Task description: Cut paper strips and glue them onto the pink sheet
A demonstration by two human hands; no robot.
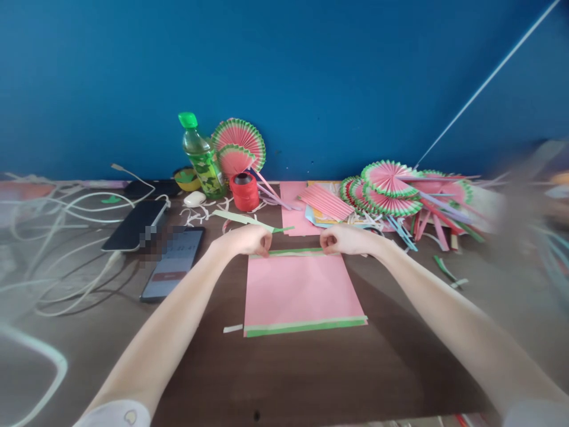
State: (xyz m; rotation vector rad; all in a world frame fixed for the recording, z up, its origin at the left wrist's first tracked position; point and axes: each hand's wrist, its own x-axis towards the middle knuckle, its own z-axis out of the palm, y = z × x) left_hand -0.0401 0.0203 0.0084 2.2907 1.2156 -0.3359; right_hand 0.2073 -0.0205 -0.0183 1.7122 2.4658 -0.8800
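A sheet of pink paper (302, 290) lies flat on the dark table, with a green and pale strip along its near edge (306, 326). Across its far edge runs a green paper strip (296, 252) with a pale border. My left hand (253, 240) has its fingers closed at the strip's left end. At the right end my right hand (340, 239) pinches it in the same way. Both hands rest low, at the sheet's far corners. Whether the strip is stuck down I cannot tell. Behind my left hand lies a pale green strip (242, 219).
Pleated pink and green paper fans (391, 181) pile up at back right. A green-capped bottle (202, 160) and a red thread spool (245, 193) stand at back left. Left are a phone (175, 264), a black device (136, 225) and white cables (57, 237). A blue wall (311, 77) rises behind.
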